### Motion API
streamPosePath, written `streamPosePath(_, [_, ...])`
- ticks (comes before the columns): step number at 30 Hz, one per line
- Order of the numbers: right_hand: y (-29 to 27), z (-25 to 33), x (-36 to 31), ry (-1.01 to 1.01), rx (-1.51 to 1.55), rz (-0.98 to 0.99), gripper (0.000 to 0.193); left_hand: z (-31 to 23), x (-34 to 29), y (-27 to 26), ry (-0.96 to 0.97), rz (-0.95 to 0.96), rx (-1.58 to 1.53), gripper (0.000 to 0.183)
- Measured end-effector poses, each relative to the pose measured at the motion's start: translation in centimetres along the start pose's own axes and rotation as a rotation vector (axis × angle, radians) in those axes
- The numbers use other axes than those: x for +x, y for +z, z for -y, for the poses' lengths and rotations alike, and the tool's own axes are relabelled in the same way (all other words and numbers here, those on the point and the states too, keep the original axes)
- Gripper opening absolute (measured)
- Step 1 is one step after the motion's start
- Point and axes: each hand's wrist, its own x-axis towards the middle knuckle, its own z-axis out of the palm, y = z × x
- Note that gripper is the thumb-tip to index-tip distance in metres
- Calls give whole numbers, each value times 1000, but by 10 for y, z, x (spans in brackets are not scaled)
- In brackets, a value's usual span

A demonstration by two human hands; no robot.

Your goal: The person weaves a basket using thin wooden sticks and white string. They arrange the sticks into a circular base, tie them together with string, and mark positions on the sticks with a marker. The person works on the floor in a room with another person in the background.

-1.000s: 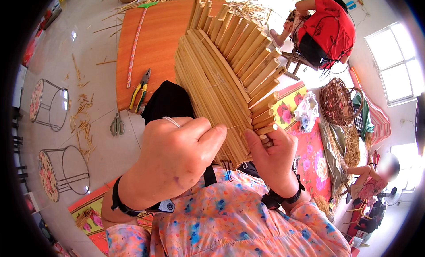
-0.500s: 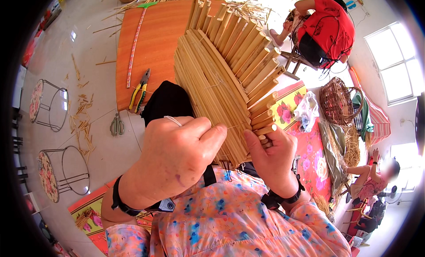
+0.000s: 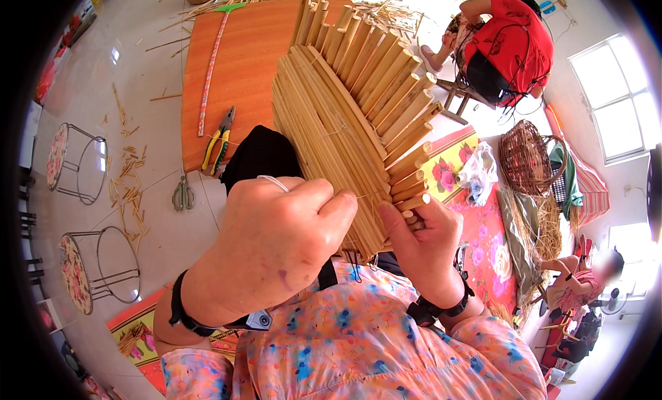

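Note:
A piece made of tan reed stalks (image 3: 324,117) lies in front of me, its flat body tied in rows and a row of thicker cut stalks standing along its right edge. My left hand (image 3: 289,214) is closed by the near left part of it, thumb and forefinger pinched on a thin strand that crosses the stalks. A pale loop goes round one of its fingers. With its thumb on top, my right hand (image 3: 426,231) grips the near right corner of the reed piece; its other fingers are partly hidden behind the stalk ends.
Yellow-handled pliers (image 3: 219,141) and a green-tipped stick (image 3: 214,69) lie on an orange board (image 3: 255,48). Scissors (image 3: 183,194) rest on the floor beside two round stools and scattered stalk cuttings. A wicker basket (image 3: 527,155) stands right. Two people sit at the right.
My left hand has shifted slightly right, still pinching the strand. The right hand and reed piece stay nearly still. At far right, the seated person's raised arm has come down.

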Motion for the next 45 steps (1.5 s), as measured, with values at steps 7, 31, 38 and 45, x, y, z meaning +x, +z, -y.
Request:
streamPosePath(7, [3,2,-2,33,43,-46,12,0,-1,5,-4,-9,2,20])
streamPosePath(31, [3,-5,-6,51,68,-30,9,-8,3,9,-50,-20,-8,18])
streamPosePath(38, [4,-2,-6,47,77,-47,13,-12,-2,6,-66,-2,67,14])
streamPosePath(45, [7,0,-5,33,60,-91,15,-15,-9,14,-132,-20,44,14])
